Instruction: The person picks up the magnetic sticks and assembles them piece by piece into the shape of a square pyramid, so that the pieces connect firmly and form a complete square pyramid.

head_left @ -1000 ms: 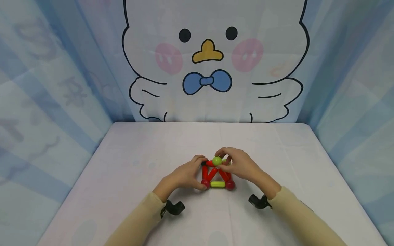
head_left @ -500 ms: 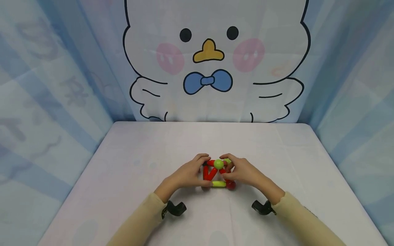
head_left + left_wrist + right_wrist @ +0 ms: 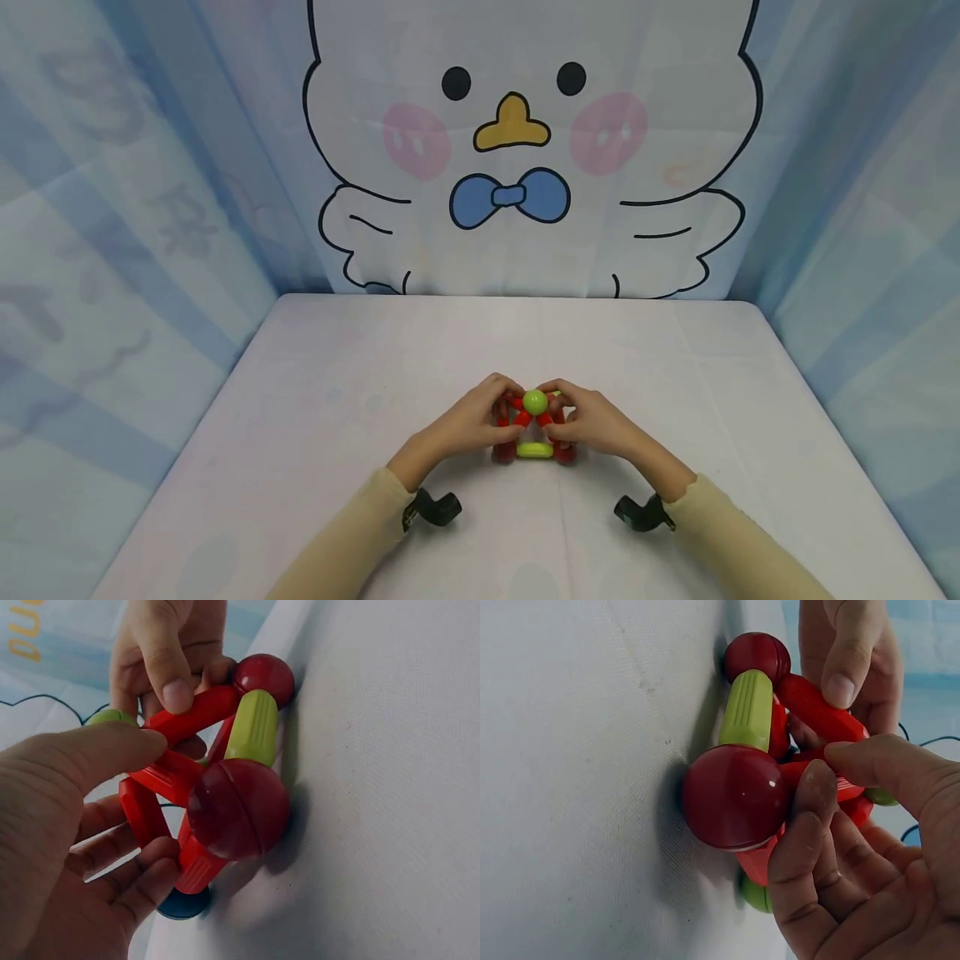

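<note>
A small pyramid of magnetic rods and balls stands on the table, a lime ball (image 3: 535, 402) at its peak. Two dark red balls (image 3: 238, 810) form its near corners, joined by a yellow-green rod (image 3: 535, 451). Behind them sit a dark blue ball (image 3: 184, 904) at the left and a green ball (image 3: 757, 894) at the right. My left hand (image 3: 471, 423) pinches the left slanting red rod (image 3: 174, 776) just below the peak. On the other side my right hand (image 3: 606, 423) grips the right slanting red rod (image 3: 196, 714). Fingers hide parts of the frame.
A pale tabletop (image 3: 375, 350) surrounds the pyramid. Patterned curtains (image 3: 112, 250) close in the sides, and a cartoon-printed cloth (image 3: 525, 250) hangs behind the far edge. Black wrist cameras (image 3: 437, 507) sit at both cuffs.
My left hand has shifted right, its thumb going from the near left ball up to the slanting rod. My right hand has moved off the top ball, slightly down and right, onto its rod.
</note>
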Motion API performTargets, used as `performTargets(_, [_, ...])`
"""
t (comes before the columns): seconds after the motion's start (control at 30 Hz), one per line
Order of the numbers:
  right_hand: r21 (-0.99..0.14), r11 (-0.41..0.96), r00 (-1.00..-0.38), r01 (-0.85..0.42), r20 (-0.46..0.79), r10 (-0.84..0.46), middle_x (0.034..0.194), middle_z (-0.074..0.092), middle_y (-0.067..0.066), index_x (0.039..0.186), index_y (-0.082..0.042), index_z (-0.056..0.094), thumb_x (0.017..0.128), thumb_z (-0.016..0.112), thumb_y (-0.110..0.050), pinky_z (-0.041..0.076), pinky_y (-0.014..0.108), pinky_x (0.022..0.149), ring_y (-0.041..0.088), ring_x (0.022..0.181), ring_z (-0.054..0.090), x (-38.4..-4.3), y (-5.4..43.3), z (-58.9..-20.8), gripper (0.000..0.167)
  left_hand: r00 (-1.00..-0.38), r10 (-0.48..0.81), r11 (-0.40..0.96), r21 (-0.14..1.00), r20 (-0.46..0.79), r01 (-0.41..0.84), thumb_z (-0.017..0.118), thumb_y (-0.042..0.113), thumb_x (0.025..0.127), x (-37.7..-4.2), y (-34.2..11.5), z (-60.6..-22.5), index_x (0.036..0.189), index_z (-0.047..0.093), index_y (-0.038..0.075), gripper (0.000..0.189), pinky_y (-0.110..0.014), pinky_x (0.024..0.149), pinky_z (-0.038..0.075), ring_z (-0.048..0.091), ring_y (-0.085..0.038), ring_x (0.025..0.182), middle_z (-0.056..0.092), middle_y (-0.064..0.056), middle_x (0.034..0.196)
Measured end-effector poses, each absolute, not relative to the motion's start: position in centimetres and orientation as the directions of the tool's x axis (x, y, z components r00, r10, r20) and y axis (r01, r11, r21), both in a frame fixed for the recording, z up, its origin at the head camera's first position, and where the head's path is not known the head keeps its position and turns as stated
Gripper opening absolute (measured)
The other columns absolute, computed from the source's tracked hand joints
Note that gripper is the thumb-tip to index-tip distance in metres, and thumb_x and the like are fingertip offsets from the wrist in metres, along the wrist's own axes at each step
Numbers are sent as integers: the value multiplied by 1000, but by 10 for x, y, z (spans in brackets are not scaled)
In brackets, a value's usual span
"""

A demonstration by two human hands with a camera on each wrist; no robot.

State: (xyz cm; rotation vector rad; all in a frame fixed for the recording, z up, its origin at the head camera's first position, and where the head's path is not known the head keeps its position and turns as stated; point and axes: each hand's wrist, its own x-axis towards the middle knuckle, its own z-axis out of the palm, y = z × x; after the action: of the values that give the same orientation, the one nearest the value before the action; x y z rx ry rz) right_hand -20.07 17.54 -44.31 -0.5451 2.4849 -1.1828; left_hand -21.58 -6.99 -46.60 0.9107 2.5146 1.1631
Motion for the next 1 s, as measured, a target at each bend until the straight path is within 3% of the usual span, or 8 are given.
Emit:
performTargets(0.13, [-784,589,-874,-196,-132,-467,105,66,5,139,-7,54,93,75,-16,47,30,64,18,77,61,-200,175,-445,52,-764,642,455,769,66,449,70,24,100,-218,-73,-468,139,56,11,43,-28,90,51,58,-16,105,56,-3,132])
performTargets(0.27, [-783,595,-876,-183,-144,-460,105,64,6,140,-8,54,93,75,-16,44,29,60,16,71,58,-200,176,-446,52,-747,658,440,757,95,483,63,15,103,-221,-73,-470,142,58,11,39,-28,94,53,60,-17,109,56,-5,140])
performTargets(0.4, [-792,585,-875,-174,-148,-461,105,63,6,141,-9,52,95,73,-20,47,29,63,15,72,60,-199,177,-445,52,-755,635,478,684,165,551,63,4,102,-223,-67,-473,135,63,9,34,-31,94,55,62,-19,106,62,-6,132])
performTargets(0.53, [-813,560,-873,-158,-151,-464,107,67,9,144,-11,51,101,68,-32,53,32,67,17,71,65,-197,177,-444,51,-779,585,521,632,226,574,65,4,100,-222,-59,-475,125,66,8,25,-35,99,56,66,-20,109,66,-6,123])
performTargets(0.73, [-837,537,-877,-101,-180,-446,118,68,18,142,-11,53,107,55,-43,57,35,67,20,66,67,-196,174,-443,47,-805,523,510,653,282,560,61,3,102,-217,-59,-477,121,64,9,20,-35,97,56,66,-19,107,65,-6,118])
performTargets(1.0, [-841,536,-884,-80,-188,-428,104,70,13,137,-11,56,106,56,-44,58,36,64,22,63,69,-196,169,-439,46,-803,523,482,679,284,554,60,3,103,-216,-59,-478,122,64,8,20,-35,98,56,65,-19,109,64,-6,120])
